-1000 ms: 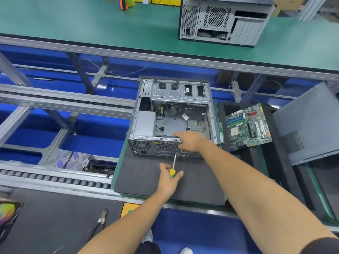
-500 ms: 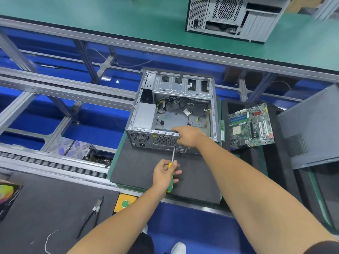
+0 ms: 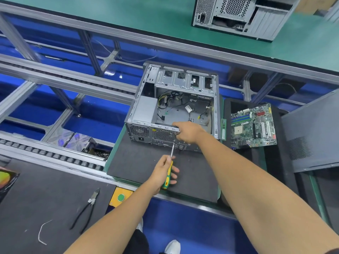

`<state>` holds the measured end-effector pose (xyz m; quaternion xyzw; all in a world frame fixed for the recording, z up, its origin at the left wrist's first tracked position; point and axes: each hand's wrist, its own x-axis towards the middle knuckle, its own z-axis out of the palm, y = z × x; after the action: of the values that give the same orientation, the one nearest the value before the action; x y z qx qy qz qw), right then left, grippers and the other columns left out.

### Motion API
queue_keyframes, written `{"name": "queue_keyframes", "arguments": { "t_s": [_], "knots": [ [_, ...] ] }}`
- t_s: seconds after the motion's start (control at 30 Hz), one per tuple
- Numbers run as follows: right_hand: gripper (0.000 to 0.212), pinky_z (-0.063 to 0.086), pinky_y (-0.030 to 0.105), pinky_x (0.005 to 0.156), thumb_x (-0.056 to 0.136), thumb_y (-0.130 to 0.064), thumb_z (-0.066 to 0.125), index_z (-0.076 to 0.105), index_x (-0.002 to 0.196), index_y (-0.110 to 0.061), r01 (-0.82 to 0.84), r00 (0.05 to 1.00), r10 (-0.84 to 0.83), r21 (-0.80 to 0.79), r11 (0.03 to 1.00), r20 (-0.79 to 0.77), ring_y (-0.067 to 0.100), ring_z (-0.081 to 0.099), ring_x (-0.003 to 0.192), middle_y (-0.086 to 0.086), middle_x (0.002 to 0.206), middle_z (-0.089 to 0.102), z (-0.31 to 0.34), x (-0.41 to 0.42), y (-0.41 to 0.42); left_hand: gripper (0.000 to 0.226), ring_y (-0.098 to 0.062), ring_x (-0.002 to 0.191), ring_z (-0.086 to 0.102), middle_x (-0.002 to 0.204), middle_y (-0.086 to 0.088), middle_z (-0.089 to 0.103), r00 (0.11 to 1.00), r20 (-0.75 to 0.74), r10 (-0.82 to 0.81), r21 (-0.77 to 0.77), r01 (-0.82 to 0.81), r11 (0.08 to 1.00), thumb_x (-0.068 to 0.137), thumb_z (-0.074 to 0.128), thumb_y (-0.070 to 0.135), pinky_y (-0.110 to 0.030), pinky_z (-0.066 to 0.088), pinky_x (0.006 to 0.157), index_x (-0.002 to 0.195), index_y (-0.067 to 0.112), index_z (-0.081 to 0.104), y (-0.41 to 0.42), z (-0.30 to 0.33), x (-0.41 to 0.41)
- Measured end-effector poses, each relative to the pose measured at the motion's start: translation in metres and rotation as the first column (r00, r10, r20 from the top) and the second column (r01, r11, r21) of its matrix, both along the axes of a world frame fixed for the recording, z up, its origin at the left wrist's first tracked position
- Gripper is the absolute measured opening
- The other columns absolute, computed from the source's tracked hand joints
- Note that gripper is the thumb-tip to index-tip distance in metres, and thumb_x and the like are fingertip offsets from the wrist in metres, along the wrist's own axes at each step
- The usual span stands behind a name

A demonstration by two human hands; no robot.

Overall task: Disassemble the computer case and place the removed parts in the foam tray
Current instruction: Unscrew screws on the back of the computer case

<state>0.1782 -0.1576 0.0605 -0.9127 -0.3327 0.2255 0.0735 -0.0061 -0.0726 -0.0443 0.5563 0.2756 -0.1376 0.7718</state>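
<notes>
The computer case (image 3: 176, 107) rear edge was gripped by the right hand (image 3: 189, 132); at its 6 o'clock, a screwdriver (image 3: 169, 167) was held by the left hand (image 3: 163, 171).

Two hands at work on the rear panel of an open grey metal computer case (image 3: 176, 107).

The case lies side-open on a dark grey foam mat (image 3: 145, 167); the right hand (image 3: 189, 132) grips the top edge of its rear panel, while the left hand (image 3: 163, 171) holds a yellow-and-green-handled screwdriver (image 3: 169, 169) whose shaft points up at that panel. To the right, a green motherboard (image 3: 254, 125) rests on a black foam tray (image 3: 273, 162), beside a dark grey side panel (image 3: 315, 132). Black-handled pliers (image 3: 86, 209) and a white wire scrap (image 3: 43, 231) lie on the near-left mat; a second silver case (image 3: 242, 13) stands on the far green bench (image 3: 128, 21).
</notes>
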Motion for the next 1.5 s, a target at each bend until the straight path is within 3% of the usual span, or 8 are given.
{"name": "queue_keyframes", "arguments": {
  "t_s": [0.1,0.27,0.43,0.83,1.03,1.13,1.3,1.5],
  "knots": [
    [0.05,0.032,0.028,0.057,0.088,-0.022,0.061,0.052,0.136,-0.032,0.0,1.0,0.0,0.007,1.0,0.006,0.024,0.06,0.097,-0.006,0.093,0.061,0.0,0.0,0.0,0.026,-0.013,0.046,0.046,0.066,-0.003,0.055,0.999,0.036,0.021,0.236,-0.029,0.971,0.107,0.037,0.051,-0.029,0.044,0.047,0.114,0.031,0.054,-0.01,-0.005,0.001],
    [0.044,0.029,0.027,0.055,0.087,-0.021,0.06,0.054,0.128,-0.034,-0.006,1.0,0.006,0.011,1.0,0.021,0.023,0.061,0.096,-0.013,0.078,0.057,0.002,-0.003,0.0,0.043,-0.023,0.066,0.058,0.093,-0.009,0.06,0.989,0.074,0.13,0.475,-0.149,0.867,0.089,0.075,0.043,-0.044,0.051,0.058,0.106,0.025,0.039,-0.022,-0.003,-0.002],
    [0.052,0.03,0.028,0.057,0.088,-0.021,0.061,0.051,0.137,-0.034,0.008,1.0,-0.008,0.015,1.0,0.012,0.022,0.058,0.095,-0.01,0.083,0.059,0.004,-0.003,0.0,0.048,-0.015,0.055,0.073,0.069,-0.005,0.065,0.926,0.039,0.376,0.428,-0.355,0.831,0.08,0.087,0.034,-0.052,0.062,0.057,0.075,0.017,0.043,-0.023,-0.002,-0.002],
    [0.061,0.032,0.026,0.056,0.088,-0.022,0.059,0.046,0.147,-0.035,0.025,1.0,-0.025,0.001,1.0,0.004,0.02,0.062,0.089,-0.012,0.081,0.064,0.006,-0.006,0.001,0.044,-0.008,0.073,0.073,0.073,0.01,0.075,0.985,-0.051,0.163,0.511,-0.115,0.852,0.096,0.054,0.063,-0.044,0.06,0.081,0.09,0.02,0.064,-0.011,-0.005,-0.009],
    [0.068,0.033,0.025,0.057,0.088,-0.024,0.061,0.041,0.152,-0.034,0.045,0.999,-0.045,0.002,0.999,-0.009,0.021,0.066,0.089,-0.012,0.086,0.064,0.007,-0.006,0.001,0.051,-0.009,0.052,0.05,0.068,0.001,0.061,0.96,-0.139,0.244,-0.23,-0.27,0.935,0.102,0.048,0.056,-0.022,0.044,0.047,0.099,0.01,0.068,-0.027,0.001,-0.004],
    [0.061,0.032,0.025,0.056,0.086,-0.025,0.064,0.049,0.145,-0.035,0.033,0.999,-0.033,0.012,0.999,-0.009,0.022,0.067,0.088,-0.019,0.073,0.056,0.007,-0.006,0.0,0.053,-0.009,0.052,0.046,0.069,0.0,0.058,0.959,-0.136,0.248,-0.327,-0.279,0.903,0.101,0.05,0.057,-0.022,0.041,0.046,0.108,0.007,0.067,-0.027,-0.005,-0.005],
    [0.046,0.033,0.028,0.057,0.086,-0.023,0.063,0.059,0.13,-0.033,-0.003,0.999,0.002,0.023,1.0,0.034,0.023,0.061,0.089,-0.016,0.07,0.056,0.008,-0.007,0.0,0.056,-0.013,0.053,0.055,0.08,-0.002,0.062,0.951,-0.024,0.308,-0.034,-0.308,0.951,0.078,0.087,0.043,-0.027,0.045,0.044,0.105,0.014,0.048,-0.036,-0.001,0.001],
    [0.05,0.03,0.025,0.056,0.087,-0.023,0.062,0.057,0.135,-0.038,0.006,0.999,-0.007,0.032,0.999,0.034,0.021,0.062,0.088,-0.018,0.069,0.055,0.009,-0.008,-0.002,0.049,-0.009,0.058,0.073,0.066,0.004,0.073,0.946,-0.002,0.325,0.453,-0.289,0.843,0.084,0.073,0.061,-0.038,0.057,0.065,0.08,0.016,0.054,-0.033,-0.006,-0.003]
  ]
}}
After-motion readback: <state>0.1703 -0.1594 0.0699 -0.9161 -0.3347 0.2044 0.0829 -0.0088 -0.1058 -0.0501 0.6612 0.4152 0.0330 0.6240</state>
